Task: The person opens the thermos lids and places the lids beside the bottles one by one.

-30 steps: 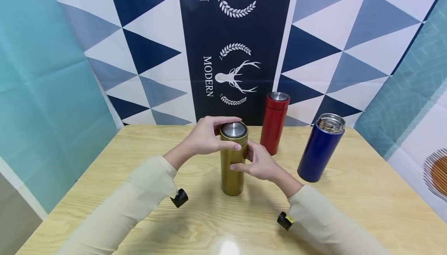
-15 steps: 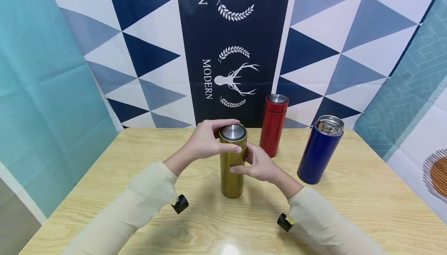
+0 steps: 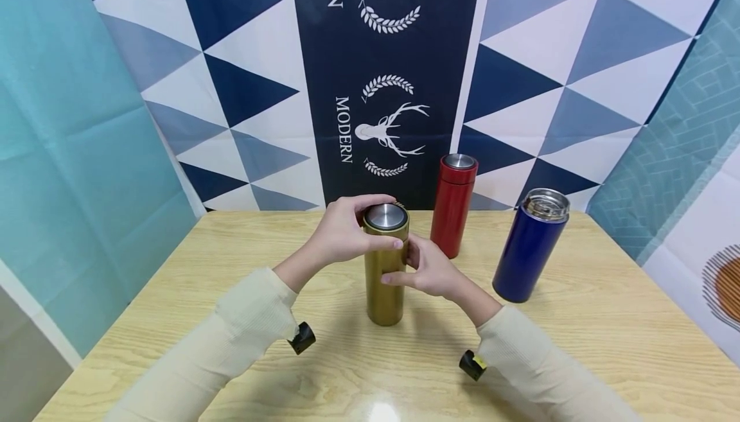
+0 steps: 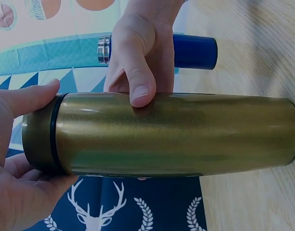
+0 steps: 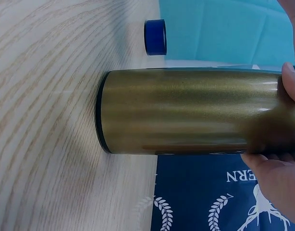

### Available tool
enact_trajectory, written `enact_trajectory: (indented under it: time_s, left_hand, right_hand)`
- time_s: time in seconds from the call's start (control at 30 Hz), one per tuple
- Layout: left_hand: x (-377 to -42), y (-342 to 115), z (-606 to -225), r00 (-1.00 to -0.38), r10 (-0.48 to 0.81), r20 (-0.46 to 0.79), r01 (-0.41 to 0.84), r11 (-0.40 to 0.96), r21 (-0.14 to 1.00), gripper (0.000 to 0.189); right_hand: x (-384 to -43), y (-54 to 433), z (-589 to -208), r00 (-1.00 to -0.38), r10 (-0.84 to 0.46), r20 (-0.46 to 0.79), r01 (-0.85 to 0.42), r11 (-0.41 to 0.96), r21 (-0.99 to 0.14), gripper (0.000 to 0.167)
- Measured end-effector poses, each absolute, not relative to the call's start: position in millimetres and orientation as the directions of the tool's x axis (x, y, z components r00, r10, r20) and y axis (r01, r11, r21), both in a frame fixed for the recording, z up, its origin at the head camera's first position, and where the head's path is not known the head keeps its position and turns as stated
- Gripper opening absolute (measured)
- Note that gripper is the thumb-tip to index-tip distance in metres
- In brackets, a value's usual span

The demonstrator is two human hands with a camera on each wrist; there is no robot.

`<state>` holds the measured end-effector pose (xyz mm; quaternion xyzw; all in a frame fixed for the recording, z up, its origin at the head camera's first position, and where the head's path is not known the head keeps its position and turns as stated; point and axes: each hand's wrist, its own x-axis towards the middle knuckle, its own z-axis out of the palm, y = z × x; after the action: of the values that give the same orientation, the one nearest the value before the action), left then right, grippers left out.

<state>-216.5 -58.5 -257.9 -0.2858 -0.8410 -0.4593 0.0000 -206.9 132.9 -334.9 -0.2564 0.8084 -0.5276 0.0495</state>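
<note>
A gold thermos flask (image 3: 384,287) stands upright near the middle of the table, its lid (image 4: 39,134) on top with a steel disc (image 3: 386,216). My left hand (image 3: 347,229) grips the lid, thumb in front and fingers reaching behind. Lower down, my right hand (image 3: 433,271) holds the upper body from the right, its thumb across the front. A dark ring (image 4: 58,134) marks the line between lid and body in the left wrist view. The fingers behind the flask are partly hidden.
A red thermos flask (image 3: 453,213) with its lid on stands behind to the right. Farther right is a blue thermos flask (image 3: 526,255), lidless with a bare steel neck. A blue lid (image 5: 155,37) rests on the wooden table (image 3: 324,377) in the right wrist view.
My left thumb has shifted slightly to the right across the front of the lid. The right hand and the flasks stay in place; the head view tilts a little.
</note>
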Motion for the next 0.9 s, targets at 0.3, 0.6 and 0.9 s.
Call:
enact_trajectory:
  time_s: [0.3, 0.6, 0.9]
  left_hand:
    - [-215, -56, -256, -0.863, 0.428, 0.269, 0.461, 0.448, 0.766, 0.061]
    - [-211, -50, -251, -0.885, 0.356, 0.3, 0.457, 0.539, 0.708, 0.056]
    - [-203, -43, -249, -0.901, 0.295, 0.32, 0.434, 0.596, 0.675, 0.057]
  right_hand:
    - [-208, 133, -335, -0.858, -0.475, 0.197, -0.368, 0.301, -0.88, 0.067]
    - [-209, 133, -334, -0.849, -0.489, 0.201, -0.373, 0.284, -0.883, 0.069]
    - [-209, 133, -335, -0.851, -0.482, 0.209, -0.379, 0.287, -0.88, 0.069]
